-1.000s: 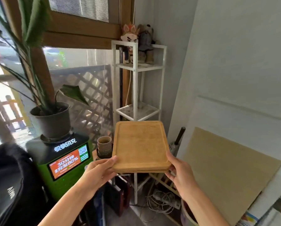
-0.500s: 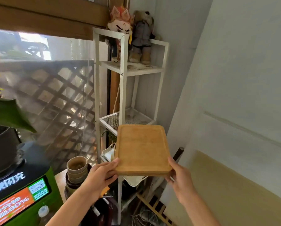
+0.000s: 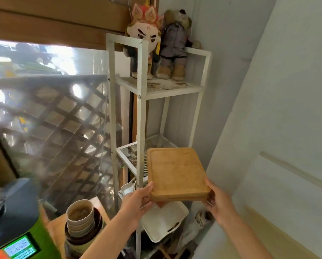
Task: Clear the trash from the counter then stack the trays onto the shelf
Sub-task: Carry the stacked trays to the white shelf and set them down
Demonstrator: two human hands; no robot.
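The wooden trays (image 3: pixel 177 173) are held in the air, just in front of the middle level of the white shelf (image 3: pixel 143 113). The left hand (image 3: pixel 137 201) grips their near left corner, and the right hand (image 3: pixel 219 204) grips the near right corner. Two plush toys (image 3: pixel 156 43) stand on the upper level. A stack of cups (image 3: pixel 80 219) stands lower left.

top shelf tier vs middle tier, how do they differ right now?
The top tier carries two plush toys standing at its back; the middle tier has nothing seen on it. The top tier sits clear in view, while the middle tier is partly hidden behind the wooden trays held in front by the left hand and right hand. Both are white-framed mesh panels on the same rack.
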